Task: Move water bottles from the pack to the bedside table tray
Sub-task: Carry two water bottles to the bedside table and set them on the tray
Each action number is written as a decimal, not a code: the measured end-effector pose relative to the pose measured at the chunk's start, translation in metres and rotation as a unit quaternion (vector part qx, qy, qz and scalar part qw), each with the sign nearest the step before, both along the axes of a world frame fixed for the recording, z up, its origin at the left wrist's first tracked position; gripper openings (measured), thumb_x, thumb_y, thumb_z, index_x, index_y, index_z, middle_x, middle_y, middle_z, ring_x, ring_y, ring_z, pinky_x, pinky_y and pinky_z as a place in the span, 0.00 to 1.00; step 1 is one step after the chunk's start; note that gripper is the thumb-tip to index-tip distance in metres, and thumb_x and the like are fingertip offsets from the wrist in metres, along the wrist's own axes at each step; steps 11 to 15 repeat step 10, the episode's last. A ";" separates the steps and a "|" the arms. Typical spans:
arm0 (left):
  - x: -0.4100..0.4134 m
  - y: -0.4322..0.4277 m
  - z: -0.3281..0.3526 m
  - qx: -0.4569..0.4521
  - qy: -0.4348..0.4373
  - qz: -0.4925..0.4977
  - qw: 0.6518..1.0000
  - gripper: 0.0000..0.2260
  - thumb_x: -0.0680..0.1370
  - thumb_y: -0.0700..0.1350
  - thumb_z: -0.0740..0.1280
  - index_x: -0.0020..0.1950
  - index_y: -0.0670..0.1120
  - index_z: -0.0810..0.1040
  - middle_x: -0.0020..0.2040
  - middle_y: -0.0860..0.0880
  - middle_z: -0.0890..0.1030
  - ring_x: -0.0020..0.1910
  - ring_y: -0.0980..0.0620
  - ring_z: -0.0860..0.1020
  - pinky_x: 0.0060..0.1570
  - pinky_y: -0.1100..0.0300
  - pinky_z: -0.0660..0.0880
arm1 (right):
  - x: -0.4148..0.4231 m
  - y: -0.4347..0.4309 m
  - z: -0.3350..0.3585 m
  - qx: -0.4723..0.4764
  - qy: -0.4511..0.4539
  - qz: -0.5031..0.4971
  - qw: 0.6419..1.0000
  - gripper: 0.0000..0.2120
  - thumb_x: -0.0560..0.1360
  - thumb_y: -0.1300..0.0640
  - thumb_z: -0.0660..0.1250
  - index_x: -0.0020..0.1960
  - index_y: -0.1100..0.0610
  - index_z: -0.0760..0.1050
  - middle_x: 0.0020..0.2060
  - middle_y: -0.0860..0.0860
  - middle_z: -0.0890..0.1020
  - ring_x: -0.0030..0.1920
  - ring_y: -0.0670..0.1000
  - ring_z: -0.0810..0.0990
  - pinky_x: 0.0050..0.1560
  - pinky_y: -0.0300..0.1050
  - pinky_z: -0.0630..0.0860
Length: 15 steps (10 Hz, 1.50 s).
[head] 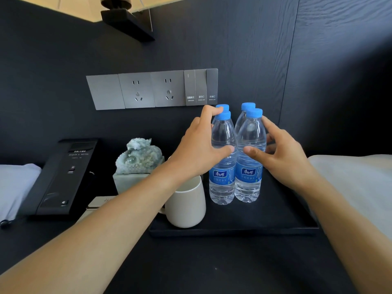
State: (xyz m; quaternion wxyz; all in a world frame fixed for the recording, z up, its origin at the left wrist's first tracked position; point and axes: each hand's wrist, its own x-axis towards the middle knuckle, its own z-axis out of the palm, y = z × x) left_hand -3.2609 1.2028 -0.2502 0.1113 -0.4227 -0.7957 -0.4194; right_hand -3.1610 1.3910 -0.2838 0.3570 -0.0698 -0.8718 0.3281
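Observation:
Several clear water bottles with blue caps and blue labels stand upright in a tight cluster on a black tray (233, 231) on the dark bedside table. My left hand (199, 149) wraps the front left bottle (221, 187), thumb on its front, index finger up by the caps. My right hand (284, 153) wraps the front right bottle (248, 185), with its thumb on the front and its fingers behind. Two more bottles stand behind, mostly hidden; the cap of one (247, 106) shows. No pack is in view.
A white mug (186, 206) stands on the tray's left part, under my left wrist. Left of it are a pale green stone ornament (140, 158) and a black phone (63, 179). Wall sockets and switches (152, 90) sit behind. White bedding (356, 181) lies at right.

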 end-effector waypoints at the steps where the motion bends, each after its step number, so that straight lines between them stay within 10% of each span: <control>1: 0.001 0.002 -0.002 0.007 0.007 0.007 1.000 0.36 0.70 0.52 0.78 0.70 0.62 0.60 0.60 0.49 0.77 0.55 0.49 0.80 0.58 0.44 0.79 | -0.001 -0.001 -0.002 -0.002 -0.001 0.006 1.000 0.36 0.76 0.47 0.73 0.80 0.41 0.61 0.58 0.54 0.81 0.55 0.53 0.83 0.59 0.57 0.82; 15: 0.014 -0.001 0.006 0.017 0.007 0.037 0.999 0.32 0.72 0.53 0.77 0.72 0.61 0.65 0.63 0.52 0.74 0.62 0.52 0.74 0.59 0.53 0.75 | 0.013 -0.028 0.005 -0.075 -0.010 -0.032 0.997 0.39 0.74 0.38 0.68 0.81 0.43 0.58 0.67 0.50 0.75 0.66 0.50 0.75 0.65 0.56 0.77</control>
